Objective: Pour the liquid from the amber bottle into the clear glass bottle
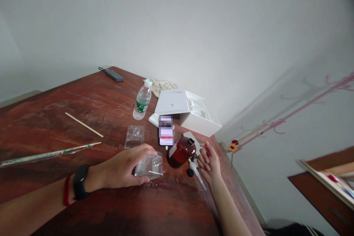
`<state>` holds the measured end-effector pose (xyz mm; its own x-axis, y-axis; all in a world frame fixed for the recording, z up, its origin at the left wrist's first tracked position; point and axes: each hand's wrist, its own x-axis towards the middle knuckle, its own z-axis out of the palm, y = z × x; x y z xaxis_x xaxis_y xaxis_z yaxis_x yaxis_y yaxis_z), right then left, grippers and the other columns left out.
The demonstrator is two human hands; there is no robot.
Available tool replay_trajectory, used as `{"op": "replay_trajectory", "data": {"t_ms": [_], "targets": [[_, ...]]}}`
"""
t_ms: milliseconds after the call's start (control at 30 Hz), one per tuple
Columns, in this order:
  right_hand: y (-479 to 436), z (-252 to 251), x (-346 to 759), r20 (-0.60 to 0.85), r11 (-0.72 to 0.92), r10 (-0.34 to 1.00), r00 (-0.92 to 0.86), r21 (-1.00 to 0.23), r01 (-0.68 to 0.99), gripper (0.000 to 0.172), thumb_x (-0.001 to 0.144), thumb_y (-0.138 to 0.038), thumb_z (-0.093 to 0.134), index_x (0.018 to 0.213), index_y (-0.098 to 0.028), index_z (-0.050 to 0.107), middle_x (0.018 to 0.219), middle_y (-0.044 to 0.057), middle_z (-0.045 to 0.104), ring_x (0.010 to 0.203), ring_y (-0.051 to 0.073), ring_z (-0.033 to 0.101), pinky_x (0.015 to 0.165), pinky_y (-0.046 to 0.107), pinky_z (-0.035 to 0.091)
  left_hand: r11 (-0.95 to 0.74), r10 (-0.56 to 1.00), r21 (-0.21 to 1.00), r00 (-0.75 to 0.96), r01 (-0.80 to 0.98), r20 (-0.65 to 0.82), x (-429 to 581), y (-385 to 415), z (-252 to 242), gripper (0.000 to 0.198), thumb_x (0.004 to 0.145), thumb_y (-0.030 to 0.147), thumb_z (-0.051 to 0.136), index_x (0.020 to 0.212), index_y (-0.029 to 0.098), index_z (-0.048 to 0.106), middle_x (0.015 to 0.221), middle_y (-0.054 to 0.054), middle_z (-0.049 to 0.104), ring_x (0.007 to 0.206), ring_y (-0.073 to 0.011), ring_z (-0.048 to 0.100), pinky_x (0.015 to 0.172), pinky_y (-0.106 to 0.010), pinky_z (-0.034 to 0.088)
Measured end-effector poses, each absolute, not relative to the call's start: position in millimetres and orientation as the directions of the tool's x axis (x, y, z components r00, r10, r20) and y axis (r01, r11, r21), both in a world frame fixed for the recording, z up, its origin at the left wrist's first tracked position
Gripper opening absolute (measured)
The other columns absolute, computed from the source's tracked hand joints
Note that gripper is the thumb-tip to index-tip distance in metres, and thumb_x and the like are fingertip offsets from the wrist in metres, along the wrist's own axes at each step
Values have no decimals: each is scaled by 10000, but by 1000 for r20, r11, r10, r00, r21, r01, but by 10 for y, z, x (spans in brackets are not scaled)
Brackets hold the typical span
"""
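My left hand (135,166) grips a small clear plastic container (149,166) low over the table, thumb on its near side and fingers on its far side. A short white stick (155,173) shows at the container's front. Small clear drops lie on the wood just below it. My right hand (209,162) is beside the mouth of a brown bottle (181,152), its fingers loosely curled and nothing visible in them. The uncapped bottle leans to the right. A white pump head (197,173) and a black cap (190,172) lie near the right hand.
A phone (166,131), an open white box (200,114) and a water bottle (142,101) stand farther back. A clear plastic piece (134,137), a bare chopstick (84,124) and a wrapped pair (52,155) lie leftward. A grey device (114,75) sits near the far edge.
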<state>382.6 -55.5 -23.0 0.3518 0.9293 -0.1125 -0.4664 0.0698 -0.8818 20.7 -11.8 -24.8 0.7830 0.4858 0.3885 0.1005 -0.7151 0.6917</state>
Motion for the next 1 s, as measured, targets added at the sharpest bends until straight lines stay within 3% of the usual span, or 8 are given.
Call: {"op": "replay_trajectory", "data": {"t_ms": [300,400,567,667,800,1000], "targets": [[-558,-207,3792,-57,88,923,381,-932,-352,362,825,-532,848,830,-218,669,369,-159,347,235,27,179,264,148,157,-709,491,697,785,109,377,206,-119,-244,628,923,307,805,1472,279,502,1477,-99,616,1341,-322,633,1162,-458,523],[-562,-214,3755,8,133,908,418,-954,-269,450,846,-649,799,824,-212,693,360,-142,352,242,39,187,276,170,157,-706,491,700,786,105,376,211,-115,-253,633,925,300,806,1476,280,496,1481,-102,609,1341,-322,630,1162,-462,519],[-586,-279,3641,198,274,844,498,-958,-84,674,855,-874,620,941,-219,751,466,-79,519,324,59,298,348,200,225,-706,484,702,787,93,382,213,-118,-249,619,935,297,798,1471,278,491,1476,-103,608,1348,-324,621,1171,-466,507],[-595,-331,3605,270,308,818,509,-951,9,665,845,-860,648,1017,-228,762,630,-42,631,406,77,398,390,220,276,-704,486,703,788,98,378,206,-120,-244,625,932,301,805,1472,274,492,1472,-99,609,1339,-319,628,1168,-457,510],[-589,-379,3617,300,310,802,517,-948,68,603,900,-810,620,1067,-246,758,800,-6,684,609,141,585,538,273,475,-702,487,704,792,103,370,204,-117,-249,636,934,313,811,1479,277,486,1483,-100,601,1346,-317,624,1176,-461,503],[-590,-379,3628,291,262,814,502,-956,130,604,912,-808,605,1071,-249,770,904,30,717,673,165,621,573,291,501,-695,486,713,790,91,373,218,-111,-254,623,929,311,815,1463,279,494,1467,-97,608,1329,-314,631,1167,-461,508]]}}
